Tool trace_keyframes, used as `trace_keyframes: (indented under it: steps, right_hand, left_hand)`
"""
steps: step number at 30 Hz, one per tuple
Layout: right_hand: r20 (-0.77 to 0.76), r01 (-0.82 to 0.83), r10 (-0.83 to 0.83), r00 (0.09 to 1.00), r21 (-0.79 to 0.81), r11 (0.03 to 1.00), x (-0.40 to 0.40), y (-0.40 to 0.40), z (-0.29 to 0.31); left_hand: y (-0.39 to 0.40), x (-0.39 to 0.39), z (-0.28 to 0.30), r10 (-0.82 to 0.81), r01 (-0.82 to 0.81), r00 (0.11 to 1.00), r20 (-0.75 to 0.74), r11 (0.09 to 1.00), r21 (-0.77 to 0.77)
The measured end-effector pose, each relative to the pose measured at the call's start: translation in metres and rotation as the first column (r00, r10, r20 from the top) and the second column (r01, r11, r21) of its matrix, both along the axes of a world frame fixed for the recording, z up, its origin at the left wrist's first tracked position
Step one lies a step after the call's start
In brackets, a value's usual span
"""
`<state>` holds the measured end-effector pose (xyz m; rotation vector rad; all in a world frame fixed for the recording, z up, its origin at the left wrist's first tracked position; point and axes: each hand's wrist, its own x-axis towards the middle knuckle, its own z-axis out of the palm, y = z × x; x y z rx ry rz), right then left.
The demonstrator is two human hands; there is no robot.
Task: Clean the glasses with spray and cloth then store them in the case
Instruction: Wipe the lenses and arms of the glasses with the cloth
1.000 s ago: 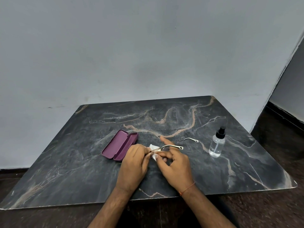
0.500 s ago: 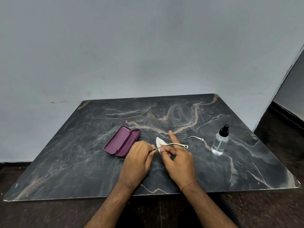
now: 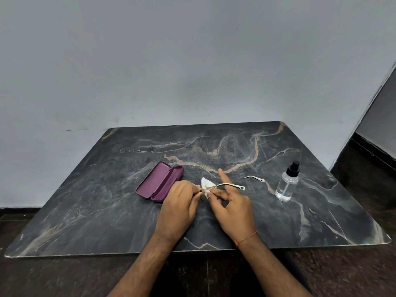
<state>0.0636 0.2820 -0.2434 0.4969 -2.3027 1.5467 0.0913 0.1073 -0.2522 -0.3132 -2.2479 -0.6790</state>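
Two forearms come in over the near edge of the counter [image 3: 85, 221], a dark slab with pale and rust veins. An orange thread [image 3: 246, 239] circles the right wrist. The left hand [image 3: 177, 209] has its fingers curled in, pinching the glasses [image 3: 227, 185] at their left end, where the frame disappears behind the fingertips. The right hand [image 3: 233, 209] curls thumb and middle fingers around a white cloth [image 3: 205, 183], pressed to the glasses, while its index finger points straight up and away. From between the hands one pale temple arm juts out to the right, its tip hanging just above the counter. The lenses are hidden, so I can't tell how they sit.

Just left of the left hand lies one purple case [image 3: 159, 182], lid swung fully open, both halves flat on the counter and nothing inside. Further right, a second pale temple arm [image 3: 255, 179] is visible, apart from the hands. Beyond it, well to the right, stands one clear spray bottle [image 3: 287, 185] with a black nozzle, upright. Behind everything, a plain grey wall [image 3: 192, 61].
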Motion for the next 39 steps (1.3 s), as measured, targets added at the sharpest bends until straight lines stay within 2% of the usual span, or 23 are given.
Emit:
trace_keyframes:
  steps: [3,7,15,17,20,25,28,31,33,36,39]
  right_hand:
    - [0.098,-0.104,0.11,0.989,-0.071,0.992,0.0026,0.0002,-0.0002]
    - [0.098,-0.097,0.109,0.989,-0.117,0.988,0.0038,-0.0016,0.0013]
    - [-0.162,0.149,-0.125,0.979,0.147,0.978,0.0024,-0.0028,0.0007]
    - [-0.152,0.169,-0.143,0.978,0.174,0.97,0.0002,-0.0031,0.0001]
    - [-0.104,0.136,-0.124,0.987,0.117,0.984,-0.0033,-0.0017,-0.0045]
    - [-0.065,-0.039,0.039,0.997,0.001,0.999,0.0013,-0.0034,-0.0074]
    - [-0.085,0.007,-0.006,0.996,0.005,1.0,0.0006,-0.0033,-0.0035]
    - [-0.143,0.09,-0.079,0.987,0.074,0.993,-0.0003,-0.0044,0.0008]
    - [-0.126,0.056,-0.048,0.991,0.059,0.997,-0.0014,-0.0044,-0.0003]
    - [-0.03,-0.066,0.064,0.997,-0.048,0.997,0.0012,-0.0028,-0.0026]
    - [-0.035,-0.048,0.046,0.998,-0.043,0.998,0.0033,-0.003,-0.0031]
  left_hand:
    - [0.0002,0.0005,0.0015,0.019,-0.02,1.0,0.018,0.999,0.028]
    - [0.0008,0.002,0.0034,0.042,-0.043,0.999,0.018,0.998,0.053]
    - [0.0011,0.0023,0.0028,0.009,-0.009,1.0,-0.002,1.0,0.025]
    - [0.0013,0.0021,0.002,-0.016,0.016,1.0,-0.014,1.0,-0.002]
    - [0.0013,0.0018,0.0009,-0.018,0.017,1.0,-0.017,1.0,-0.026]
    - [0.0005,0.0029,0.0031,0.025,-0.025,1.0,-0.001,0.999,0.025]
    - [0.0014,0.0035,0.0039,0.025,-0.024,1.0,-0.004,0.999,0.023]
    - [0.0009,0.0034,0.0037,0.016,-0.016,1.0,-0.008,1.0,0.009]
    - [0.0004,0.0025,0.0038,0.014,-0.014,1.0,-0.01,1.0,0.004]
    - [0.0008,0.0022,0.0036,0.03,-0.03,1.0,0.001,0.999,0.019]
    - [0.0007,0.0025,0.0036,0.039,-0.039,0.999,0.005,0.999,0.031]
